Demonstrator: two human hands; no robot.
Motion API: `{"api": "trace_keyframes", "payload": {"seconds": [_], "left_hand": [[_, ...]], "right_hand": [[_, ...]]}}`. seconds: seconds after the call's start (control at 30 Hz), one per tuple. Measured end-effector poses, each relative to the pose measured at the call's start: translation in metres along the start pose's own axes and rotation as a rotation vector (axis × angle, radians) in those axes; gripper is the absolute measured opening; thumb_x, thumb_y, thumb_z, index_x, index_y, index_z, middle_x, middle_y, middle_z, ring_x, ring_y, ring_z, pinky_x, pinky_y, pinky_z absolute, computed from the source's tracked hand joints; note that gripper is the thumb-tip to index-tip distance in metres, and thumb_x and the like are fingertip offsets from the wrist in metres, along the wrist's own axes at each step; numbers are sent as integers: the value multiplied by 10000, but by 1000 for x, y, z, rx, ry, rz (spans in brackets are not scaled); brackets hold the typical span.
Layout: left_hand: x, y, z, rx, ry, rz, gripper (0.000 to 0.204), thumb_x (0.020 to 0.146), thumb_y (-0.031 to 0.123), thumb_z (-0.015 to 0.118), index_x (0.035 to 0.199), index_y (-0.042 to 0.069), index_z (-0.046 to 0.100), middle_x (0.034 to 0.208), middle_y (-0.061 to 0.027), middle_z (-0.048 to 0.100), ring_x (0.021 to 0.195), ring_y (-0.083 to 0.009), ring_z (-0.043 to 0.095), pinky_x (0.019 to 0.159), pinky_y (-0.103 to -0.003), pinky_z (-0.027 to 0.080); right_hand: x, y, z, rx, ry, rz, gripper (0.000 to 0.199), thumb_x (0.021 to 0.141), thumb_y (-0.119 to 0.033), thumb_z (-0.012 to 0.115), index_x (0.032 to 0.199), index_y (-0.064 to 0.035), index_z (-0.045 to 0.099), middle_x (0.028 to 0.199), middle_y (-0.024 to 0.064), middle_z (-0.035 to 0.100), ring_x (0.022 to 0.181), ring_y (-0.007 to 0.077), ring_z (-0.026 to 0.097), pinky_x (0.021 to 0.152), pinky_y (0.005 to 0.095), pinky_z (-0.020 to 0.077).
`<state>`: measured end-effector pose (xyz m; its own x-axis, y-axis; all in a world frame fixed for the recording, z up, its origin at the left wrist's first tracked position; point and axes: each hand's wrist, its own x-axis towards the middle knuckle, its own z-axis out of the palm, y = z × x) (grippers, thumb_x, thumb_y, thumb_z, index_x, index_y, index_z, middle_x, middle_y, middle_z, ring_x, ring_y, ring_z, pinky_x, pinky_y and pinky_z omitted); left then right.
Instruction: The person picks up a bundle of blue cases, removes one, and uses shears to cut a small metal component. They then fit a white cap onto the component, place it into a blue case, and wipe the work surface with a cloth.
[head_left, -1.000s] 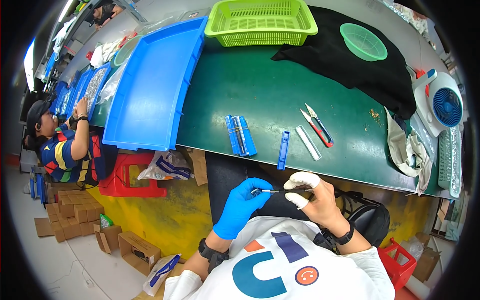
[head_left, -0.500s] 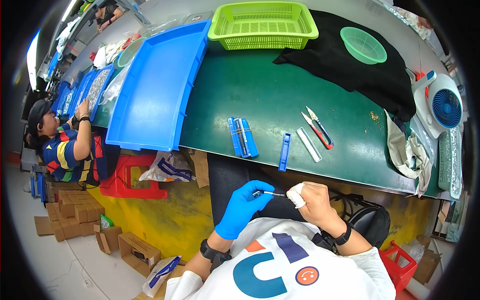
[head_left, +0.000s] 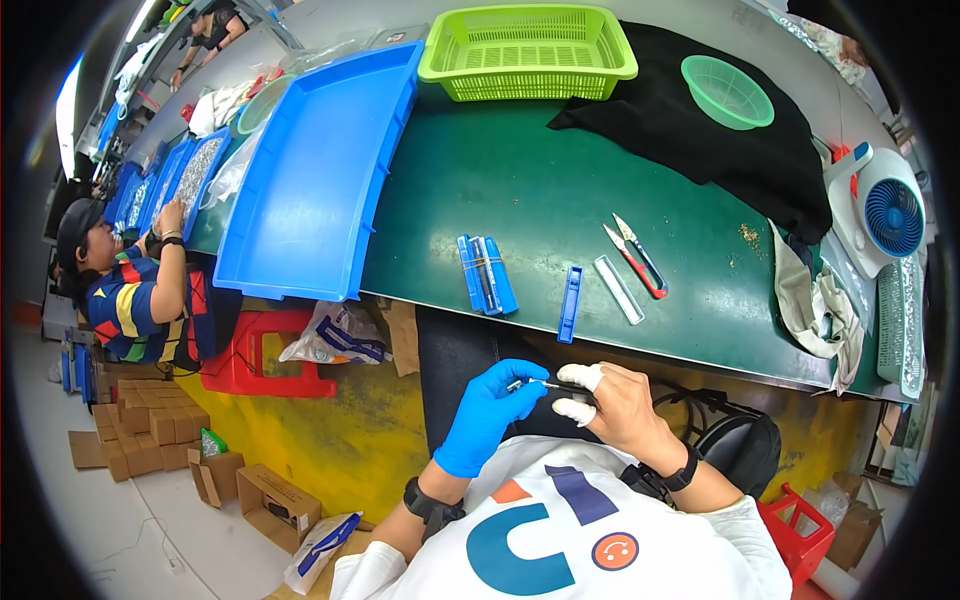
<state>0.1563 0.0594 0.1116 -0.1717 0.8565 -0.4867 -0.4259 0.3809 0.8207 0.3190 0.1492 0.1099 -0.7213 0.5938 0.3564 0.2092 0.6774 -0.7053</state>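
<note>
In front of my chest, my left hand, in a blue glove, is closed on a small metallic part mostly hidden by its fingers. A slim screwdriver-like tool with a dark handle reaches from this part to my right hand. White covers wrap the right thumb and forefinger, which are parted around the handle; its rear end meets the hand. Beyond my hands, on the green table, lie a blue narrow case, a clear-white narrow case, red-handled thread snips and a banded blue bundle.
A large blue tray stands left, a green basket at the back. A green bowl sits on black cloth; a fan stands right. Another person works at the left, beside a red stool.
My right thumb and forefinger have spread apart around the tool's handle, where they were pinched together. The left hand has barely moved. The person at the left shifted an arm slightly.
</note>
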Motion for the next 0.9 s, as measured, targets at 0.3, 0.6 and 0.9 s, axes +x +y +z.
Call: {"api": "trace_keyframes", "payload": {"seconds": [0.3,0.6,0.9], "left_hand": [[4,-5,-3,-44,22,-24,139,836,56,581,973,38,593,779,-19,582,615,-45,451,529,-161,350],[5,-5,-3,-45,23,-28,140,839,50,574,978,38,591,786,-24,583,623,-49,461,544,-160,363],[4,-5,-4,-23,13,-35,141,836,53,580,977,39,594,786,-21,581,628,-49,469,548,-160,372]], "right_hand": [[-2,6,8,71,30,-8,214,744,-159,672,900,-40,587,672,101,579,527,246,524,477,321,411],[-6,12,12,34,32,-9,240,744,-174,678,921,-48,576,708,85,601,556,250,549,473,322,435],[-6,12,10,60,19,8,211,750,-169,669,895,-48,574,691,89,590,561,262,552,479,334,436]]}}
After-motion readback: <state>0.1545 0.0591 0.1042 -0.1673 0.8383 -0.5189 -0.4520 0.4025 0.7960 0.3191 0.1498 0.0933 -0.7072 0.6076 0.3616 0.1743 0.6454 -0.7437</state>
